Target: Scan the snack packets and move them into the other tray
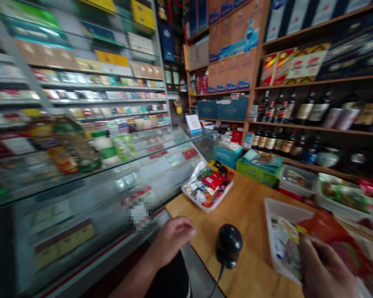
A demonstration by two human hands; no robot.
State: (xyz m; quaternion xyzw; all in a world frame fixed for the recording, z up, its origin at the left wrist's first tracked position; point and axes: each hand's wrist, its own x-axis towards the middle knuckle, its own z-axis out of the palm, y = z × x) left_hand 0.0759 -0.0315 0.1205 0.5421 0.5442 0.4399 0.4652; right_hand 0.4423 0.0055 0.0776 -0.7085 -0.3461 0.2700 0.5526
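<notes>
My left hand (174, 239) hangs over the near left edge of the wooden counter, its fingers loosely bent, with nothing visible in them. To its right a black rounded device with a cable (229, 242) stands on the wood. My right hand (325, 267), blurred, is at the right side of a white plastic tray (270, 215). Its fingers are closed on what looks like a small plastic packet (294, 254), partly hidden by the hand. Other small packets (279, 236) lie in that tray. Orange-red plastic wrapping (332, 229) lies just beyond the right hand.
Another white tray (209, 209) heaped with colourful packets sits farther back. A glass display case (112, 186) runs along the left, with bottles on top. Green and blue boxes (261, 171) and more tubs (298, 178) line the back. Shelves of wine bottles (318, 109) rise behind.
</notes>
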